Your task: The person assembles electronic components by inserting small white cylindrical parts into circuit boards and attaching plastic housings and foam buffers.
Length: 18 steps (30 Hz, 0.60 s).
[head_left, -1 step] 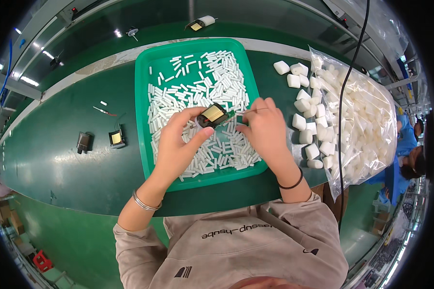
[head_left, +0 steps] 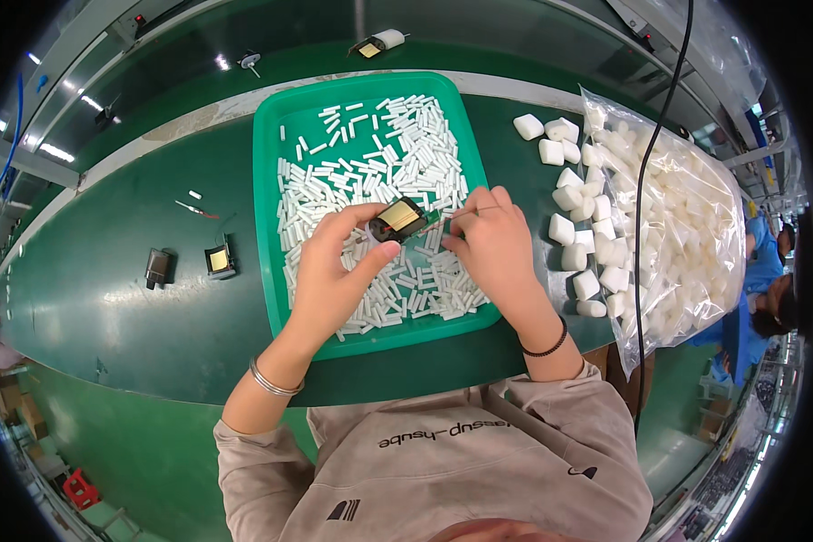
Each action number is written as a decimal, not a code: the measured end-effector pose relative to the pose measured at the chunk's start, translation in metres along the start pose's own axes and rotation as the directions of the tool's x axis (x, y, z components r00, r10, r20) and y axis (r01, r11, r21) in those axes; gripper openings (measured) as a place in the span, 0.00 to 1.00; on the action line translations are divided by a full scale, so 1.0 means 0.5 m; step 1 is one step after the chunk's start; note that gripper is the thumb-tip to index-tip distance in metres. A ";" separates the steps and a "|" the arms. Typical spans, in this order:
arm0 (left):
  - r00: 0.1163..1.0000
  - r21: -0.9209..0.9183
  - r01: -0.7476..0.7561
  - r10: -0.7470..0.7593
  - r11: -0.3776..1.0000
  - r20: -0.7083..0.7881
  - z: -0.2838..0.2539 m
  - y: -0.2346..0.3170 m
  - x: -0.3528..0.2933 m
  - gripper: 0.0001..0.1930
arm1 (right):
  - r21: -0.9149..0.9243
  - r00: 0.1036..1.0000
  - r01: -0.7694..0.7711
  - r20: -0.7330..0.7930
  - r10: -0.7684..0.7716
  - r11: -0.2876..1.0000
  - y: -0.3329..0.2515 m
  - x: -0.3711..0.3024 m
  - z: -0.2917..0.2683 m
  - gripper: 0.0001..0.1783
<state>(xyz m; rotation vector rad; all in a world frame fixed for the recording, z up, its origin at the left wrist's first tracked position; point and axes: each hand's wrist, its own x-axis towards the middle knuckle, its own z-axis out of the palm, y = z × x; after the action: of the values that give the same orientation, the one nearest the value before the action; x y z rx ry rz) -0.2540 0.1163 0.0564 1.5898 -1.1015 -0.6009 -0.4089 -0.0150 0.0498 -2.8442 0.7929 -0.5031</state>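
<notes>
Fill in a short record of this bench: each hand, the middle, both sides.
Left hand: holding black rounded device with yellow panel
Right hand: thin greyish tool near device
Middle: green rectangular plastic tray, many white cylinders inside
Right side: white rounded blocks, some in clear plastic bag
Left side: square black casing with yellow panel, dark boxy gadget

A green worktop point(head_left: 108, 316) spreads beneath the hands point(head_left: 328, 266), green floor point(head_left: 154, 434) behind them; ahead-left, white light streaks point(head_left: 56, 152); back-left, what may be a red stool point(head_left: 80, 488).
</notes>
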 end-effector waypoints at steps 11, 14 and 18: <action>0.994 -0.020 -0.070 0.068 0.997 -0.088 -0.009 0.000 -0.020 0.17 | 0.869 0.951 -0.193 0.052 0.305 0.456 0.006 -0.004 -0.011 0.08; 0.992 -0.555 0.081 -0.122 0.828 -0.037 -0.017 -0.014 -0.018 0.22 | 0.971 0.946 -0.205 0.164 0.279 0.121 0.003 -0.008 -0.006 0.09; 0.983 -0.868 0.094 -0.184 0.488 0.003 -0.022 -0.021 -0.020 0.23 | 0.957 0.953 -0.258 0.229 0.199 0.134 -0.043 -0.019 0.008 0.08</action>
<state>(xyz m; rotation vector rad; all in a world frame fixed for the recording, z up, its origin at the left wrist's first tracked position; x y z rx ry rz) -0.2458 0.1305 0.0486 0.7693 -0.4181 -0.9906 -0.4050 0.0085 0.0484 -1.4062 0.5220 -0.5857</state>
